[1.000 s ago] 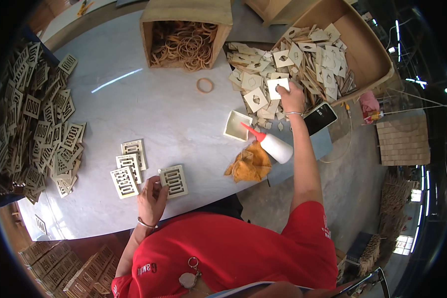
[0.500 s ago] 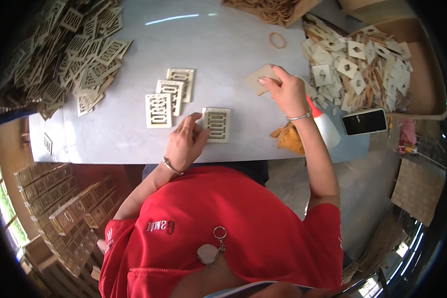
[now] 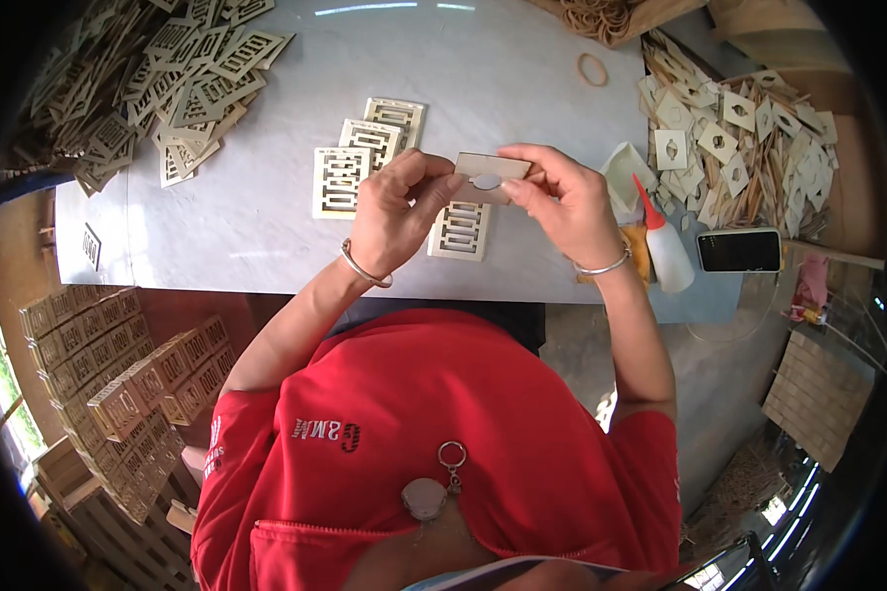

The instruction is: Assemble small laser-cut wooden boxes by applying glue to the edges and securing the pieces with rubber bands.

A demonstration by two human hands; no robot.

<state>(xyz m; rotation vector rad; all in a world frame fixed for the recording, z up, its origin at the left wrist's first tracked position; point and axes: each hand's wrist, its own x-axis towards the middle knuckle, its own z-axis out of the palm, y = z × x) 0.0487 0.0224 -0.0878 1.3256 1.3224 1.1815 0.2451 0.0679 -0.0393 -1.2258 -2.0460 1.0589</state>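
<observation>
My left hand (image 3: 392, 219) and my right hand (image 3: 569, 205) pinch a thin, square wooden piece (image 3: 493, 164) between them, above the table. A small round grey disc (image 3: 487, 181) shows on its face, between my two thumbs. Below the held piece lies a wooden plate with slotted cut-outs (image 3: 460, 234), its far part hidden behind the piece. To the left, three similar cut-out plates (image 3: 342, 185) overlap in a slanting row, close to my left hand. A white bottle with a red nozzle (image 3: 668, 258) stands to the right of my right hand.
Many cut-out plates (image 3: 189, 94) form a heap at the far left. Small pale pieces with holes (image 3: 716, 143) are piled at the right, near a phone (image 3: 739, 250). A rubber band (image 3: 591, 69) lies far right. An orange cloth (image 3: 637, 251) is beside the bottle.
My right hand has brought the square piece left to the middle. My left hand has risen from beside the single cut-out plate and now grips the piece too. The whole view has shifted slightly.
</observation>
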